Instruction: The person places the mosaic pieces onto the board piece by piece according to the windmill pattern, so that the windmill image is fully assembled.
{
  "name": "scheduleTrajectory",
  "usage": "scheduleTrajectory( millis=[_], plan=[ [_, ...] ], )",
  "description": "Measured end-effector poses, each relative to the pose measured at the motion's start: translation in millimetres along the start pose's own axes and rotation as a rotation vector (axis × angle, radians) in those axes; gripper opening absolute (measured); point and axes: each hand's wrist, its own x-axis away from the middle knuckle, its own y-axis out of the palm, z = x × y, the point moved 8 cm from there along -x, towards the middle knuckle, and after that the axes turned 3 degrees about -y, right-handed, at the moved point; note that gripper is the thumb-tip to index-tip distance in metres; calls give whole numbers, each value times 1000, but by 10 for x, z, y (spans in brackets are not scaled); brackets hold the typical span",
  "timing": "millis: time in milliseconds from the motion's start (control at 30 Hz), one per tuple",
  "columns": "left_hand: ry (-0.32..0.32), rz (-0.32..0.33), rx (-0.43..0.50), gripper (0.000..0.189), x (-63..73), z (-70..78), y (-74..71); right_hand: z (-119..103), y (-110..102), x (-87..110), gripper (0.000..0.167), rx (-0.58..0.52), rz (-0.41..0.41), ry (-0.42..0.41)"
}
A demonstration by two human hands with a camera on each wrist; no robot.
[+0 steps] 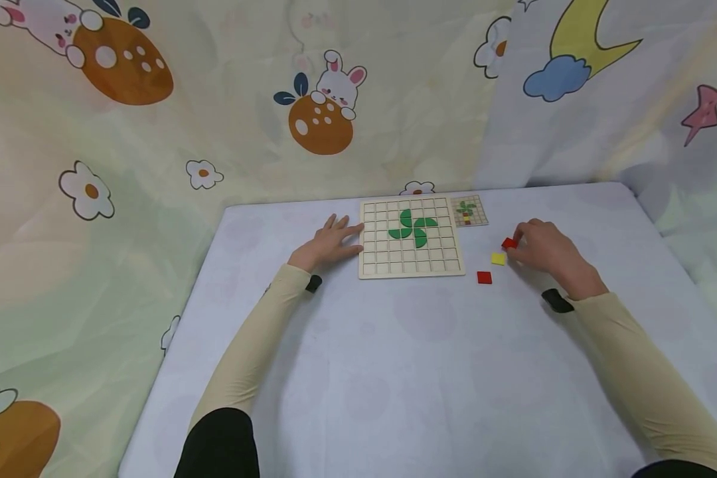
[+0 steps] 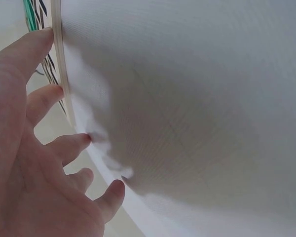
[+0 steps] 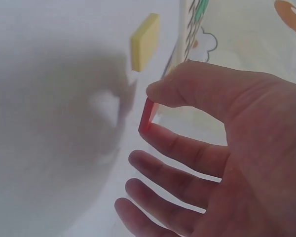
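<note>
My right hand (image 1: 544,249) pinches a red square tile (image 3: 146,114) between thumb and index finger, at the right of the table. Just left of it lies a yellow square tile (image 1: 498,259), and nearer me another red tile (image 1: 484,277). With fingers spread, my left hand (image 1: 330,244) touches the left edge of a wooden grid board (image 1: 376,262); thumb and index fingertip meet its side in the left wrist view. On the board, several green leaf-shaped pieces (image 1: 420,238) form a pinwheel.
A small pattern card (image 1: 480,216) lies against the board's upper right, printed with a green pinwheel above red and yellow squares. A white cloth covers the table (image 1: 382,372). Behind it hangs a curtain (image 1: 245,119) printed with rabbits and flowers.
</note>
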Motion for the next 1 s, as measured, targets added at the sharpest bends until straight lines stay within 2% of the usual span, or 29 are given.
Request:
scheduleTrajectory(
  millis=[200,367,500,633,800,1000],
  plan=[
    [1,0,-12,68,7,4,-3,-278,19,-56,35,-63,13,-65],
    [-8,-15,-5,68,7,-1,2,-781,154,-78,27,-104,15,-252],
    [-10,-17,-2,69,7,-3,0,-1226,218,-69,24,-89,66,-395],
    [-9,-20,-2,68,-5,-6,13,-1573,230,-125,25,-45,127,-477],
    [-15,-25,0,69,-6,6,20,-1823,286,-285,27,-3,102,-480],
    [-12,-27,1,69,3,32,7,-1871,370,-450,26,92,65,-426]
  ],
)
